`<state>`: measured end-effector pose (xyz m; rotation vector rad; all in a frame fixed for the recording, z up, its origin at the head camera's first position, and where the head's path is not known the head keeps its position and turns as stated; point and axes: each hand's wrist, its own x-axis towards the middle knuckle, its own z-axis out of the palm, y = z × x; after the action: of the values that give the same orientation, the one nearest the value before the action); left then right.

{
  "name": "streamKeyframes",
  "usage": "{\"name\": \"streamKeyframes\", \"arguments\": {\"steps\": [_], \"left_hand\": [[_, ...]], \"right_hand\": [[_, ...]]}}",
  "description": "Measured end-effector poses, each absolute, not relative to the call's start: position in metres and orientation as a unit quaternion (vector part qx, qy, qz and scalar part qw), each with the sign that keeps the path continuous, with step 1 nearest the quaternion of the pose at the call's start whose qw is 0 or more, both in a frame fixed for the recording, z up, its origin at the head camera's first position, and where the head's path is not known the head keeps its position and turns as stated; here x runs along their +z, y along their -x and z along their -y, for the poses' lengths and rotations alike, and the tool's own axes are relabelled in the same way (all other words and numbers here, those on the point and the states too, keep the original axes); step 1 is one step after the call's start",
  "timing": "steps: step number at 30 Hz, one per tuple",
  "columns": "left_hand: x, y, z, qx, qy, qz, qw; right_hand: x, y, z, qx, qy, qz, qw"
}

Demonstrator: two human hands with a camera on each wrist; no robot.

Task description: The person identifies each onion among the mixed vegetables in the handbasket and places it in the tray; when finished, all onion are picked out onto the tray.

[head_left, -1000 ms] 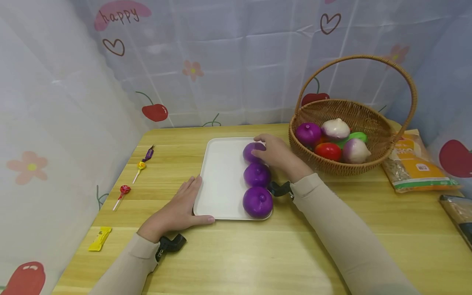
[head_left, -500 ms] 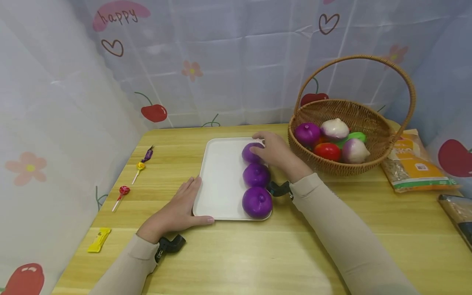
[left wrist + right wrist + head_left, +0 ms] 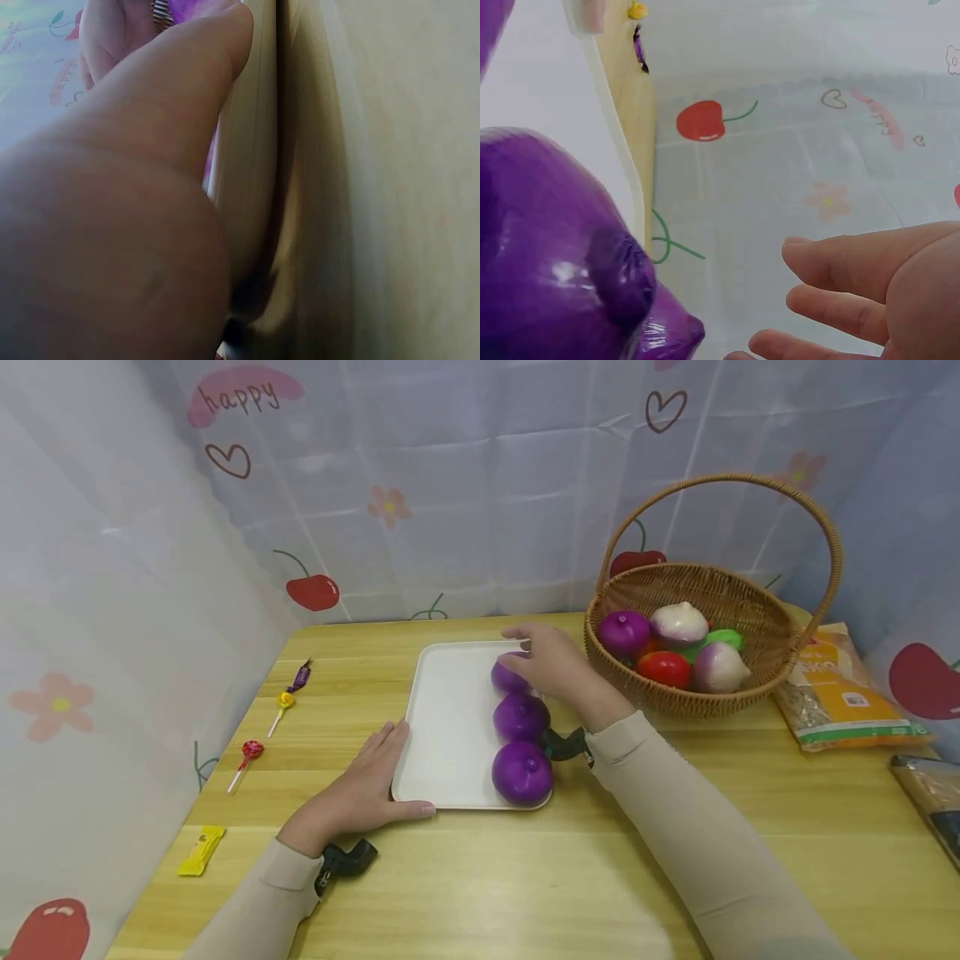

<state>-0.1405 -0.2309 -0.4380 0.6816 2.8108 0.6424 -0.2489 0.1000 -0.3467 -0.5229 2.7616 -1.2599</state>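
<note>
On the right side of a white tray (image 3: pixel 450 727) stand a near purple onion (image 3: pixel 521 774), a middle purple onion (image 3: pixel 519 720) and a far purple onion (image 3: pixel 507 677), in one row. My right hand (image 3: pixel 557 664) is over the far onion and partly hides it. In the right wrist view its fingers (image 3: pixel 840 262) are spread and loosely bent, apart from the purple onions, with nothing between them. My left hand (image 3: pixel 367 785) rests against the tray's near left corner, thumb along the front edge and fingers along the left side.
A wicker basket (image 3: pixel 772 668) at the back right holds another purple onion, white-purple ones and a red vegetable. Packaged bags (image 3: pixel 851 693) lie to its right. Along the table's left side are a purple candy (image 3: pixel 302 675), two lollipops (image 3: pixel 247 758) and a yellow-wrapped candy (image 3: pixel 201 850).
My right hand has lifted slightly and shifted a little left over the far onion. The left hand, the tray and the onions keep their places.
</note>
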Motion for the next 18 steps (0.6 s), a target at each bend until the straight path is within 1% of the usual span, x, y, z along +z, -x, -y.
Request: {"name": "streamKeyframes", "arguments": {"steps": [8, 18], "left_hand": [[-0.436, 0.140, 0.230, 0.220, -0.228, -0.944, 0.091], [-0.435, 0.139, 0.229, 0.220, -0.232, -0.943, 0.092]], "right_hand": [[-0.332, 0.249, -0.102, -0.411, 0.169, -0.895, 0.035], [-0.310, 0.254, -0.119, -0.407, 0.158, -0.900, 0.012]]}}
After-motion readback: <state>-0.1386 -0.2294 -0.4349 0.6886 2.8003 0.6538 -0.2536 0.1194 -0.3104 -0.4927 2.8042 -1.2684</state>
